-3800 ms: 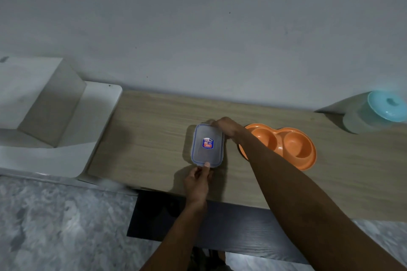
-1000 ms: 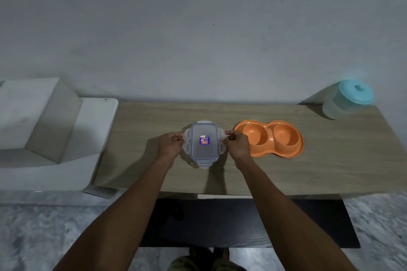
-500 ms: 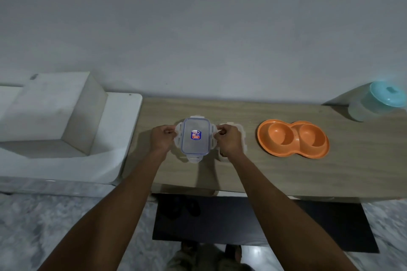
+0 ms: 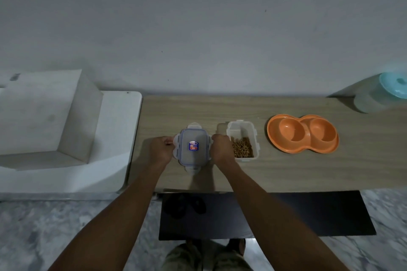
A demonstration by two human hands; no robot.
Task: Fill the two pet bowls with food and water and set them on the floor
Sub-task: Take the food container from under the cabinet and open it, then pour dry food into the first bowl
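Bare forearms (image 4: 123,215), khaki trousers (image 4: 193,258)

Dim, flat indoor light — soft shadows, wide-angle bowing and blur at edges.

One lid (image 4: 192,146), one open tub (image 4: 240,130), one orange double bowl (image 4: 273,138) — two hollows in it — and one capped jug (image 4: 374,99). Two hands: left hand (image 4: 161,149), right hand (image 4: 221,149). One table (image 4: 286,171), one dark mat (image 4: 286,215).

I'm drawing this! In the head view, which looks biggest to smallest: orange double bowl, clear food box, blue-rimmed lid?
1. Orange plastic double pet bowl.
2 and 3. Clear rectangular plastic box holding kibble and clear blue-rimmed lid look alike, so I can't rank them.
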